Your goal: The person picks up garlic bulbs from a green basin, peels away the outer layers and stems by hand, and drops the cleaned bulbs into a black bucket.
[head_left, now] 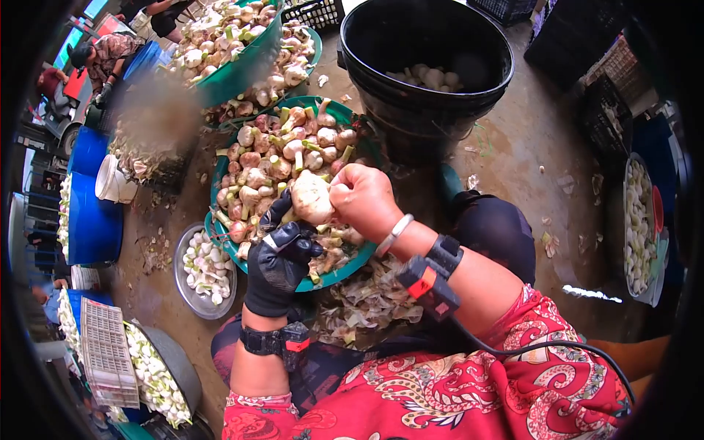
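Note:
Above a green basin (218, 192) heaped with untrimmed garlic, a large pale garlic bulb (313, 198) is held between my hands. My left hand (282, 253), in a black glove, is closed around its lower left side; a pale band shows across the thumb. My bare right hand (363, 202) is closed, its curled fingers pinching the bulb's right edge. What lies under those fingertips is hidden. Loose garlic bulbs (257, 177) with cut stalks and purplish skins lie just behind and below the held one.
A tall black bucket (411, 110) with some white bulbs stands ahead. A metal bowl (183, 286) of peeled cloves sits left. Papery garlic skins (370, 301) lie under my arms. Another green basin (238, 77), blue tubs (95, 220) and a person (114, 55) are at the left.

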Demonstrator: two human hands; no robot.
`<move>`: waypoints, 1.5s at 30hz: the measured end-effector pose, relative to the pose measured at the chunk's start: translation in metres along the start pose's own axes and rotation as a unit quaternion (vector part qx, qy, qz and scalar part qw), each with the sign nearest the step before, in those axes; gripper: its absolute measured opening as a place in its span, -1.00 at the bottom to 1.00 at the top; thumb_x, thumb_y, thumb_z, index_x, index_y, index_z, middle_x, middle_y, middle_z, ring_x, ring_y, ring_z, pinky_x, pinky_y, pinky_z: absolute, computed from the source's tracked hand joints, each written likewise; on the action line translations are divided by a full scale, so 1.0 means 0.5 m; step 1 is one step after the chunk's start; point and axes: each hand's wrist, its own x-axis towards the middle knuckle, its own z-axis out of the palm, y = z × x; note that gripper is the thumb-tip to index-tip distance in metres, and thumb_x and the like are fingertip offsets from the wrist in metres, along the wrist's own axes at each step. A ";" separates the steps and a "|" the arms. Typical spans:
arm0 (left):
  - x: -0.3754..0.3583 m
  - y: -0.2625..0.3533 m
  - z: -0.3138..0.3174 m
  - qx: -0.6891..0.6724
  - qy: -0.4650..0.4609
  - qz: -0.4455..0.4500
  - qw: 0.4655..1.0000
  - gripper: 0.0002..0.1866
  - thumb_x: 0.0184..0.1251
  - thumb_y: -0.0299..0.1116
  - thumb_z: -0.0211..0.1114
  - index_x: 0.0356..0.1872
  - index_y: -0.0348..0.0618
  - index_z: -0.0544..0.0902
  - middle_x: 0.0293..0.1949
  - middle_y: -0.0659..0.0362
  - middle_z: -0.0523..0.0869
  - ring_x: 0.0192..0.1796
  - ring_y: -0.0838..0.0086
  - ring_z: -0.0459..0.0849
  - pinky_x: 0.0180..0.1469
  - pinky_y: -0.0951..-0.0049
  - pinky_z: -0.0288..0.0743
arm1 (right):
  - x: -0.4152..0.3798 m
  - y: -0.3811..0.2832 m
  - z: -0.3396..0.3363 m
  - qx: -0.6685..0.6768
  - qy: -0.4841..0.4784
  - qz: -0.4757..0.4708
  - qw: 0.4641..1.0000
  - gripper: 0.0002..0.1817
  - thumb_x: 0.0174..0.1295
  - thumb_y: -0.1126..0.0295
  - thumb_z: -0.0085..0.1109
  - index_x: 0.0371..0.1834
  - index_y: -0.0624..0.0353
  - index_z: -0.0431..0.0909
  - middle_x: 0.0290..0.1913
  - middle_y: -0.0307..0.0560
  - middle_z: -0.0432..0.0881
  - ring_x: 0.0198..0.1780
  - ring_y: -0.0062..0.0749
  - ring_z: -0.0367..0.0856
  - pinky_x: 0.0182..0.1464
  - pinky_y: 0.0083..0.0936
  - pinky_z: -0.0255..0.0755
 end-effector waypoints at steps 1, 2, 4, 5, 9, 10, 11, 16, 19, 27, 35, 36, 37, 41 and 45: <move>-0.001 0.006 0.005 0.021 -0.007 0.009 1.000 -0.57 0.36 -0.63 0.06 0.25 -0.28 0.39 0.01 0.05 0.61 -0.16 0.35 0.71 -0.10 0.35 0.65 | 0.000 -0.006 -0.010 0.052 -0.045 0.028 0.997 -0.88 0.11 0.51 0.05 -0.52 0.28 0.54 -0.59 -0.15 0.58 -0.50 -0.59 0.59 -0.42 -0.58 0.54; 0.000 0.012 0.009 0.042 -0.014 0.019 0.999 -0.55 0.38 -0.60 0.06 0.29 -0.25 0.36 0.02 0.04 0.60 -0.16 0.33 0.71 -0.08 0.33 0.65 | -0.003 -0.016 -0.019 0.104 -0.089 0.055 0.989 -0.89 0.13 0.52 0.05 -0.51 0.27 0.53 -0.57 -0.18 0.57 -0.49 -0.63 0.58 -0.43 -0.62 0.53; 0.009 0.056 0.030 -0.111 -0.007 -0.035 0.993 -0.51 0.39 -0.55 0.08 0.34 -0.23 0.31 0.04 0.05 0.59 -0.13 0.34 0.69 -0.05 0.31 0.65 | -0.012 -0.037 -0.030 0.130 -0.101 0.030 0.986 -0.90 0.12 0.52 0.04 -0.50 0.27 0.52 -0.57 -0.16 0.58 -0.51 -0.61 0.57 -0.44 -0.59 0.52; 0.013 0.067 0.039 -0.259 0.001 -0.090 0.962 -0.47 0.41 -0.49 0.10 0.38 -0.20 0.25 0.05 0.06 0.58 -0.09 0.35 0.67 -0.02 0.29 0.64 | -0.015 -0.041 -0.033 0.159 -0.114 0.007 0.981 -0.92 0.11 0.53 0.03 -0.49 0.27 0.51 -0.56 -0.14 0.58 -0.53 -0.60 0.56 -0.45 -0.56 0.51; 0.017 0.058 0.045 -0.203 -0.009 -0.105 0.973 -0.37 0.40 -0.39 0.18 0.44 -0.14 0.16 0.17 0.08 0.49 0.11 0.37 0.57 0.02 0.26 0.62 | -0.011 -0.024 -0.032 -0.047 -0.067 -0.288 0.954 -0.95 0.01 0.52 0.07 -0.45 0.24 0.49 -0.48 0.10 0.58 -0.43 -0.05 0.59 -0.33 -0.31 0.48; 0.014 0.067 0.057 -0.162 0.010 -0.061 0.985 -0.40 0.37 -0.41 0.20 0.40 -0.18 0.22 0.10 0.10 0.55 0.05 0.39 0.60 0.03 0.28 0.61 | -0.013 -0.018 -0.028 -0.064 -0.043 -0.346 0.935 -0.88 -0.04 0.58 0.05 -0.40 0.21 0.50 -0.53 0.00 0.51 -0.50 -0.12 0.54 -0.37 -0.41 0.44; 0.016 0.063 0.058 -0.141 0.005 -0.068 0.988 -0.43 0.33 -0.43 0.23 0.35 -0.20 0.29 0.05 0.13 0.58 0.01 0.43 0.61 0.02 0.33 0.60 | -0.018 -0.022 -0.034 -0.079 -0.056 -0.339 0.936 -0.91 -0.02 0.55 0.06 -0.41 0.21 0.47 -0.52 0.03 0.50 -0.46 -0.05 0.54 -0.35 -0.32 0.44; 0.032 0.010 0.014 -0.130 -0.051 -0.043 0.989 -0.55 0.19 -0.49 0.36 0.14 -0.23 0.51 -0.09 0.24 0.67 -0.09 0.58 0.61 -0.02 0.50 0.54 | -0.026 -0.018 -0.015 -0.089 -0.044 -0.291 0.951 -0.93 0.01 0.61 0.04 -0.44 0.21 0.46 -0.59 -0.11 0.46 -0.58 -0.41 0.52 -0.48 -0.44 0.41; 0.026 0.001 0.015 -0.319 -0.069 -0.106 0.939 -0.40 0.10 -0.48 0.34 0.24 -0.14 0.43 -0.05 0.23 0.63 -0.06 0.53 0.62 -0.07 0.51 0.55 | -0.027 -0.021 -0.019 -0.014 -0.101 -0.167 0.981 -0.86 0.12 0.65 -0.10 -0.51 0.22 0.44 -0.62 -0.30 0.44 -0.60 -0.72 0.44 -0.59 -0.68 0.31; 0.016 0.012 0.008 -0.302 -0.079 -0.078 0.947 -0.40 0.19 -0.42 0.28 0.30 -0.13 0.37 -0.09 0.24 0.61 -0.14 0.57 0.58 -0.14 0.57 0.48 | -0.052 -0.096 -0.037 0.161 -0.210 0.010 0.964 -0.90 0.21 0.51 -0.01 -0.22 0.17 0.41 -0.46 -0.29 0.52 -0.49 -0.68 0.48 -0.40 -0.74 0.44; 0.035 -0.018 0.012 -0.252 -0.047 -0.024 0.966 -0.30 0.18 -0.36 0.36 0.37 -0.15 0.29 -0.16 0.26 0.63 -0.18 0.62 0.59 -0.17 0.60 0.50 | -0.020 -0.033 -0.028 0.113 -0.242 -0.090 0.959 -0.84 0.28 0.44 0.09 -0.39 0.08 0.30 -0.56 -0.34 0.39 -0.57 -0.73 0.36 -0.53 -0.75 0.28; 0.031 -0.009 0.008 -0.252 -0.046 -0.023 0.966 -0.30 0.18 -0.36 0.36 0.37 -0.15 0.29 -0.16 0.26 0.63 -0.18 0.62 0.59 -0.17 0.60 0.50 | -0.024 -0.038 -0.024 0.112 -0.243 -0.090 0.959 -0.84 0.28 0.44 0.09 -0.39 0.08 0.30 -0.56 -0.34 0.39 -0.57 -0.73 0.36 -0.53 -0.75 0.28; 0.027 -0.002 -0.001 -0.255 -0.059 -0.039 0.964 -0.33 0.16 -0.37 0.37 0.32 -0.16 0.34 -0.17 0.26 0.63 -0.20 0.61 0.59 -0.15 0.60 0.50 | -0.034 -0.047 -0.021 0.158 -0.248 -0.058 0.954 -0.84 0.29 0.43 0.09 -0.39 0.07 0.31 -0.55 -0.34 0.40 -0.58 -0.73 0.36 -0.54 -0.74 0.28; 0.010 0.033 -0.016 -0.281 -0.114 -0.059 0.951 -0.43 0.14 -0.39 0.38 0.21 -0.19 0.45 -0.19 0.24 0.64 -0.20 0.58 0.59 -0.11 0.58 0.50 | -0.013 -0.042 -0.049 0.263 -0.158 0.027 0.951 -0.86 0.32 0.38 0.09 -0.37 0.04 0.34 -0.59 -0.37 0.38 -0.63 -0.70 0.33 -0.58 -0.75 0.26; -0.005 0.026 -0.035 -0.390 -0.165 -0.026 0.906 -0.62 0.31 -0.32 0.27 0.11 -0.20 0.51 -0.20 0.21 0.65 -0.19 0.53 0.62 -0.10 0.50 0.52 | 0.036 0.006 -0.133 -0.025 -0.142 0.087 0.986 -0.87 0.23 0.41 0.16 -0.43 0.09 0.42 -0.59 -0.29 0.47 -0.60 -0.64 0.45 -0.68 -0.66 0.30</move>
